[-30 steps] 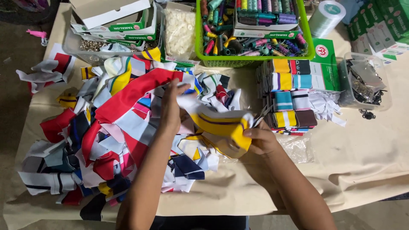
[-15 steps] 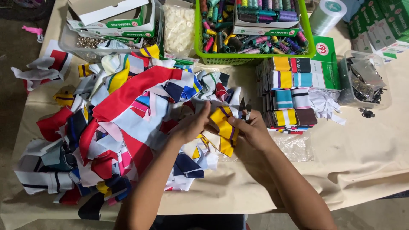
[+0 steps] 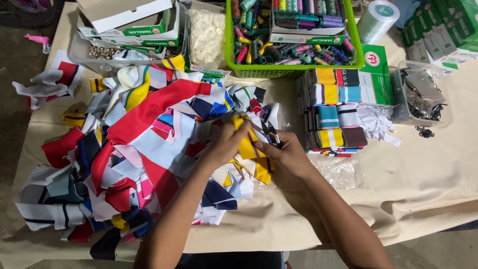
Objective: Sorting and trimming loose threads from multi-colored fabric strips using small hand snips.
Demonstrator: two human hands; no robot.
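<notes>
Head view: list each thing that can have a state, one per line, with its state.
left hand: gripping the yellow fabric piece
right hand: gripping the same piece
yellow fabric piece: held up between both hands
fabric scrap pile: loose, jumbled
folded fabric stack: neat, sorted
green basket: full of thread spools
white box: lid open

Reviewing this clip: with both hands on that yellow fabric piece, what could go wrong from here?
The left hand and right hand hold the yellow fabric piece right over the loose scrap pile, so it might get lost among the scraps if dropped. The folded stack stands close by the right hand; a sweep might topple it.
</notes>
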